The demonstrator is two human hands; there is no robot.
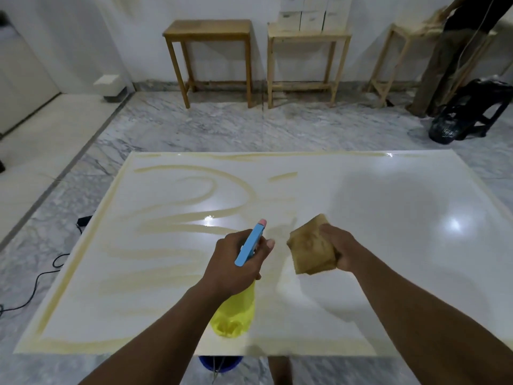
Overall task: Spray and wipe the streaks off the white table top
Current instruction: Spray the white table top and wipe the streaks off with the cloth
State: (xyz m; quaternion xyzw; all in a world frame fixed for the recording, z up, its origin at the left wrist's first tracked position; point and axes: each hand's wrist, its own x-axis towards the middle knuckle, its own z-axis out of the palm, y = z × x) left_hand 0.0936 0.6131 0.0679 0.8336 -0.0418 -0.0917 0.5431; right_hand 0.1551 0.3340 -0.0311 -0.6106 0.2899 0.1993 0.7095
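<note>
The white table top fills the lower view. Yellowish-brown streaks curve across its left half and along its left and far edges; the right half looks glossy and streak-free. My left hand grips a spray bottle with a yellow body and a blue trigger head, its pink nozzle pointing away toward the streaks. My right hand holds a folded, brown-stained cloth just above the table's middle, beside the bottle's nozzle.
Three wooden side tables stand against the far wall, one with white boxes on top. A person stands at the far right by a black stool. A black cable lies on the marble floor at left. A blue bucket sits under the table's near edge.
</note>
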